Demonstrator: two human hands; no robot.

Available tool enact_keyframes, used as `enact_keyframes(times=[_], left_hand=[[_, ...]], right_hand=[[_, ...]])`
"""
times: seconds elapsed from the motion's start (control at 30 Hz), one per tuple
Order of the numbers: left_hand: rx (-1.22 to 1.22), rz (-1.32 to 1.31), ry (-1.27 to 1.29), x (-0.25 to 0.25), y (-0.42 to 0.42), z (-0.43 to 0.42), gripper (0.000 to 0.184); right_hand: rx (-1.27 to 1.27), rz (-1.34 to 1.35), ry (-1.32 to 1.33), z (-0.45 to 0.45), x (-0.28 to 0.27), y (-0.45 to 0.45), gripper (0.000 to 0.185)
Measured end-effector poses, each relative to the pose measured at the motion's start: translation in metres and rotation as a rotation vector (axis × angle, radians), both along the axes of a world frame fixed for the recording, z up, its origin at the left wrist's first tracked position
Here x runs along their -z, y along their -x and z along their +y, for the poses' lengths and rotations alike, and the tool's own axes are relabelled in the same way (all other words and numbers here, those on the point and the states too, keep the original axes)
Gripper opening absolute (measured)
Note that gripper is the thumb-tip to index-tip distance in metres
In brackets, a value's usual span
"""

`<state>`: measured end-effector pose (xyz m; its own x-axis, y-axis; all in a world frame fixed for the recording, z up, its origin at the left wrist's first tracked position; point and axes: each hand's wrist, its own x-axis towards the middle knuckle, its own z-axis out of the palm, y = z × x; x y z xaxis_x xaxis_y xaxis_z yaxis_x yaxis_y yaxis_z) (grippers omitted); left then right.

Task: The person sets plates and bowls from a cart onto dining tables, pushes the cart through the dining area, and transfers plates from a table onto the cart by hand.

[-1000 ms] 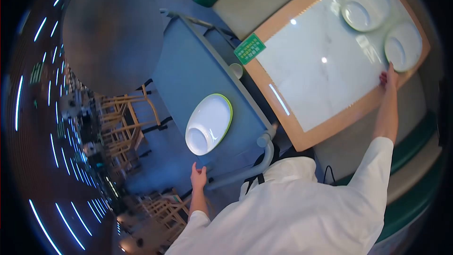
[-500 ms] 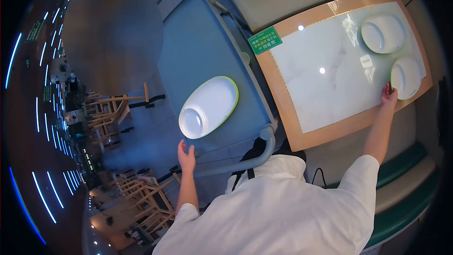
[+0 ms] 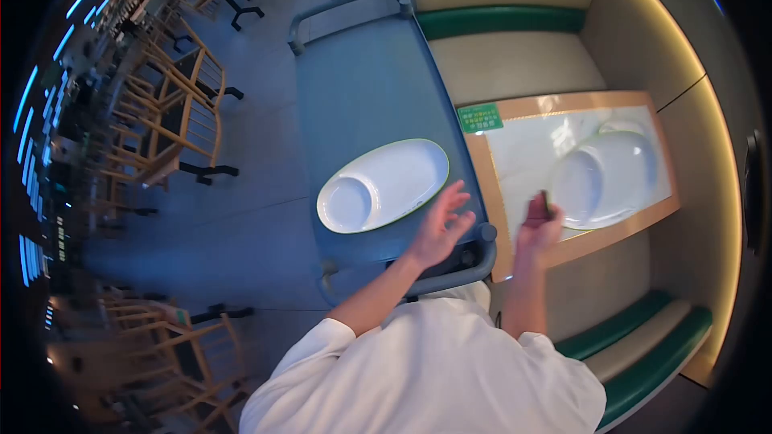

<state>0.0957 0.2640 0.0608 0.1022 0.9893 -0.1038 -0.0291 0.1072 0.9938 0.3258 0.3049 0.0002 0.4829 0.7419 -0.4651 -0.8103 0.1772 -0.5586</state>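
A white oval divided plate (image 3: pixel 607 181) with a round compartment at one end is in my right hand (image 3: pixel 540 223), gripped by its near-left edge over the table (image 3: pixel 671 209). Part of another white plate (image 3: pixel 623 126) shows behind it. Over the near right part of the grey-blue cart (image 3: pixel 362 88), my left hand (image 3: pixel 442 229) is open, fingers spread, holding nothing. Just beyond that hand, a similar white oval plate (image 3: pixel 406 181) with a green rim lies on the cart.
A green sign (image 3: pixel 481 117) lies at the table's corner. Cushioned benches (image 3: pixel 515 64) stand on both sides of the table. Wooden chairs (image 3: pixel 189 112) are off to the left. The cart's grey handle (image 3: pixel 462 277) runs close to my body.
My right hand has drawn a plate off the table's far right, leftward towards the cart. My left hand has moved right, over the cart's near end. The view has turned.
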Motion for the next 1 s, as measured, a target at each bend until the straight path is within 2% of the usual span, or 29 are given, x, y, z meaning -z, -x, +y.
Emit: enact_keyframes(times=[0.07,0.1,0.13,0.17,0.2,0.23,0.27,0.3,0.33,0.4,0.43,0.5,0.53,0.6,0.67,0.7,0.83,0.87,1.0], left_hand=[[0.019,-0.098,-0.036,-0.018,-0.005,-0.017,0.068],[0.012,-0.126,-0.068,-0.019,0.003,-0.017,0.068],[-0.06,-0.274,-0.089,-0.018,0.013,-0.019,0.07],[-0.127,-0.417,-0.1,-0.018,0.025,-0.024,0.071],[-0.158,-0.43,-0.078,-0.024,0.044,-0.027,0.068],[-0.379,-0.301,-0.069,-0.02,0.06,-0.032,0.058],[-0.477,-0.292,-0.023,-0.02,0.083,-0.039,0.048],[-0.577,-0.29,-0.017,-0.009,0.103,-0.047,0.045],[-0.631,-0.336,0.027,-0.012,0.125,-0.057,0.052],[-0.714,-0.454,0.028,0.001,0.171,-0.068,0.053],[-0.716,-0.496,-0.004,0.01,0.198,-0.071,0.052],[-0.755,-0.515,0.009,0.018,0.246,-0.077,0.049],[-0.75,-0.477,0.015,0.033,0.27,-0.08,0.049],[-0.742,-0.445,0.015,0.047,0.298,-0.091,0.048],[-0.8,-0.476,0.051,0.041,0.313,-0.098,0.038],[-0.794,-0.476,0.043,0.046,0.319,-0.102,0.038],[-0.762,-0.498,0.2,0.073,0.336,-0.098,0.037],[-0.754,-0.487,0.256,0.078,0.338,-0.094,0.036],[-0.679,-0.416,0.287,0.092,0.342,-0.067,0.035]], right_hand=[[-0.138,-0.004,-0.002,-0.022,-0.059,0.085,0.026],[-0.234,-0.011,-0.052,-0.034,-0.065,0.116,0.028],[-0.363,-0.075,-0.182,-0.052,-0.062,0.144,0.031],[-0.316,-0.141,-0.157,-0.068,-0.075,0.176,0.035],[-0.425,-0.149,-0.134,-0.087,-0.078,0.198,0.042],[-0.453,-0.114,-0.125,-0.104,-0.07,0.219,0.045],[-0.528,-0.167,-0.12,-0.117,-0.063,0.239,0.046],[-0.601,-0.219,-0.113,-0.126,-0.057,0.252,0.046],[-0.581,-0.228,-0.127,-0.13,-0.052,0.257,0.046],[-1.096,-0.6,-0.25,-0.131,-0.047,0.259,0.042],[-1.086,-0.609,-0.269,-0.131,-0.055,0.257,0.042],[-1.494,-1.15,-0.42,-0.133,-0.078,0.244,0.036],[-1.491,-1.161,-0.434,-0.132,-0.08,0.24,0.036],[-1.281,-1.817,-0.346,-0.13,-0.08,0.223,0.038],[-1.179,-1.989,-0.09,-0.124,-0.063,0.195,0.043],[-1.205,-1.919,0.051,-0.121,-0.052,0.178,0.046],[-1.083,-1.849,0.264,-0.127,-0.041,0.149,0.047],[-1.054,-1.92,0.281,-0.131,-0.034,0.149,0.043],[-0.97,-1.927,0.323,-0.135,-0.031,0.153,0.038]])
